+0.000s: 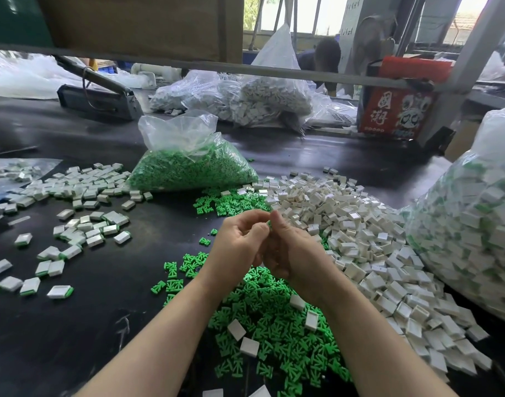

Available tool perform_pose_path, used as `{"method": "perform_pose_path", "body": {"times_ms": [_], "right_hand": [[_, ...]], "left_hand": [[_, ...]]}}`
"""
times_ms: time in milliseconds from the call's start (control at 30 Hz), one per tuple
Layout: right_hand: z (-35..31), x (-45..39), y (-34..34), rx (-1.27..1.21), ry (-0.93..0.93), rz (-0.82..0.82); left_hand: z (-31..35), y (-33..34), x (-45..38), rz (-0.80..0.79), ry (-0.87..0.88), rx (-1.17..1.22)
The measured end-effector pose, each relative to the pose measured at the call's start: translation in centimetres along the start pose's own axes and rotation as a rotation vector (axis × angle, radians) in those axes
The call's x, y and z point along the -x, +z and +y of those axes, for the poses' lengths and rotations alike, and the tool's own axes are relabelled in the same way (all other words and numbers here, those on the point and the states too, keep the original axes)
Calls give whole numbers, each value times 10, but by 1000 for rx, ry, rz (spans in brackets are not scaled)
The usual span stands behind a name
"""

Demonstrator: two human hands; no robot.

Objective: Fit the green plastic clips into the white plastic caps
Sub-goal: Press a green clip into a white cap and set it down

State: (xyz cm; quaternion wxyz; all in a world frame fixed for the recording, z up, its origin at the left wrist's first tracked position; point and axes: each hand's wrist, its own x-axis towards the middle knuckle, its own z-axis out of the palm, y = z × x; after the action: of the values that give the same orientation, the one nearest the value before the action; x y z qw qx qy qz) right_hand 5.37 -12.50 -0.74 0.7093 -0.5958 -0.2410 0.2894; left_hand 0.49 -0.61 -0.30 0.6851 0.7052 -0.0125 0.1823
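left hand [240, 242] and right hand [288, 247] grip pinching green clip [268, 224] | light, stiff, small: hold edges | white caps [360, 242] at 3 o'clock on desk [102, 310]

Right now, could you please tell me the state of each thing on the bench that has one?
Left hand: fingers curled, meeting the right hand.
Right hand: pinches a green clip, barely visible.
Green bag: open at the top, lying full.
Loose clips: heaped, unfitted.
Caps: piled, empty.
Fitted caps: scattered on the left.

red box [394, 111], white characters "国潮"
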Motion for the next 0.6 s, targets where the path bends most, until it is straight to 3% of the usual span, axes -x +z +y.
{"method": "perform_pose_path", "body": {"times_ms": [300,600], "right_hand": [[5,-3,2,-3,10,6],[5,-3,1,18,-30,40]], "left_hand": [[-1,6,0,99,-59,94],[1,15,3,85,-148,171]]}}
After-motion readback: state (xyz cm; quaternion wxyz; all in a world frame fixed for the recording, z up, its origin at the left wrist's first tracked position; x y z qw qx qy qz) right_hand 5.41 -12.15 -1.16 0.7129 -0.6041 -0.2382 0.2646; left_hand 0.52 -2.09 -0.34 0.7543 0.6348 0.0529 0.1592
